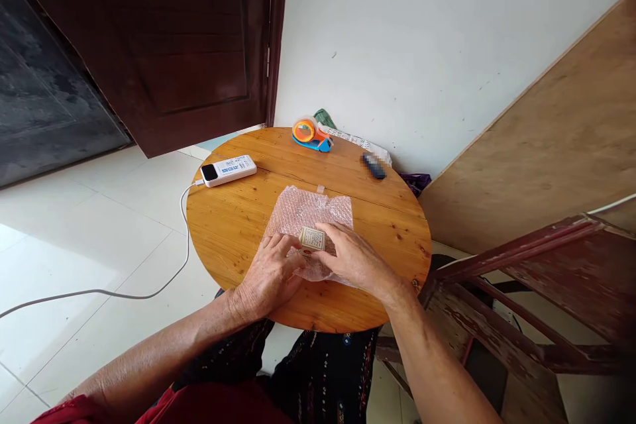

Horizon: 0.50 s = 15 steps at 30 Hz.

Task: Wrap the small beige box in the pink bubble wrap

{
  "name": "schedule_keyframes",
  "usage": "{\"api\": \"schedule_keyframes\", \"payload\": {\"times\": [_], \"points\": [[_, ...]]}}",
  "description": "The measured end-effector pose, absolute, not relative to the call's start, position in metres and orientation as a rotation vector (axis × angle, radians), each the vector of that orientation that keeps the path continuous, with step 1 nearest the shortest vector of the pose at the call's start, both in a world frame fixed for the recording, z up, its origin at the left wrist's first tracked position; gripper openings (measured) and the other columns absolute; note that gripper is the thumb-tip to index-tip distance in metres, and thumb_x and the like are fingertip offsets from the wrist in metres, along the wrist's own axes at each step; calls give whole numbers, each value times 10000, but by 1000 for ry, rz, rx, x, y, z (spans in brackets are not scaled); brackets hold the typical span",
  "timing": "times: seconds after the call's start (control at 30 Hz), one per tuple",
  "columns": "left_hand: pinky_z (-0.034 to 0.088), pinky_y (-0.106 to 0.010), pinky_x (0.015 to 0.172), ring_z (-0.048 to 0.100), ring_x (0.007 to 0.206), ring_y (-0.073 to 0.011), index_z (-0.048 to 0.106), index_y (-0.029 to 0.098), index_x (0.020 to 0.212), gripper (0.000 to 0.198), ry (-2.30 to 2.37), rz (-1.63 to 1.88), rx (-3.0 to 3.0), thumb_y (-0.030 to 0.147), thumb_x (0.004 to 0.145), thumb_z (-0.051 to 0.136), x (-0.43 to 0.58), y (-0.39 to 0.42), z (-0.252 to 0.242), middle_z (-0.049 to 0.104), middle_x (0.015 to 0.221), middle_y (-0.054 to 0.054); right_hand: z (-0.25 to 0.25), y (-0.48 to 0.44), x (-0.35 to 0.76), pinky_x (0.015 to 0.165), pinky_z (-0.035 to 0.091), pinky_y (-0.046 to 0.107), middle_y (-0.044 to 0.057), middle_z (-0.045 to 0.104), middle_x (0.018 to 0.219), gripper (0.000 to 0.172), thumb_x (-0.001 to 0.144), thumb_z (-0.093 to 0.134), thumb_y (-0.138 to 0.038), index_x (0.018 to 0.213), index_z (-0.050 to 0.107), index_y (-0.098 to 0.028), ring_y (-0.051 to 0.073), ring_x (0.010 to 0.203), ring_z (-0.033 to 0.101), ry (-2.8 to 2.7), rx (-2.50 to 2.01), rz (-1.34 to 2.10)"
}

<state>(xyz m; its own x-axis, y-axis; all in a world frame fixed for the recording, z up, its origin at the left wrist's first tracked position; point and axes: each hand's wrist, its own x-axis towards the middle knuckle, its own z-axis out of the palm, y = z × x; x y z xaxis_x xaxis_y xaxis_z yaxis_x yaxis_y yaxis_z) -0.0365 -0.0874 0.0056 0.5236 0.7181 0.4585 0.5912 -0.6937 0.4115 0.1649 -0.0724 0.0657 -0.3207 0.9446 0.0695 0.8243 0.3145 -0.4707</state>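
A small cream-coloured box [313, 239] with dark printed text and a red mark rests on a sheet of clear bubble wrap [305, 207]. My right hand [352, 257] grips its right side, thumb at the near edge and fingers at the far edge. From the left, the curled fingers and thumb of my left hand [272, 269] close on the box's left side. Part of the wrap is hidden beneath both hands. A short piece of clear tape [320, 189] lies at the wrap's far edge.
The round wooden table [228, 225] carries a white device [229, 171] with a cable [171, 285], an orange and blue tape dispenser [311, 134], and a dark, blurred-out object [373, 165]. A white wall stands behind; a worn wooden chair [521, 291] is at the right.
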Motion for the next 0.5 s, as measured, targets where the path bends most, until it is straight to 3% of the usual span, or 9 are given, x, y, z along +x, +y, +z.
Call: {"api": "schedule_keyframes", "payload": {"times": [0.33,0.5], "points": [[487,-375,851,555,949,-218,654,186,842,158,1124,927,2482,63,768,587,-35,-85,13,602,1038,-66,57,-68,162,808,503,331,75,738,1056,321,793,670,-136,1108,665,-200,224,956,681,-2295,-1617,559],[502,-387,873,582,970,-218,667,200,831,99,1143,905,2488,116,792,630,-33,-83,19,614,1085,-67,52,-69,168,864,520,374,81,728,1116,321,827,660,-192,1147,655,-217,236,1017,678,-2239,-1540,588]]}}
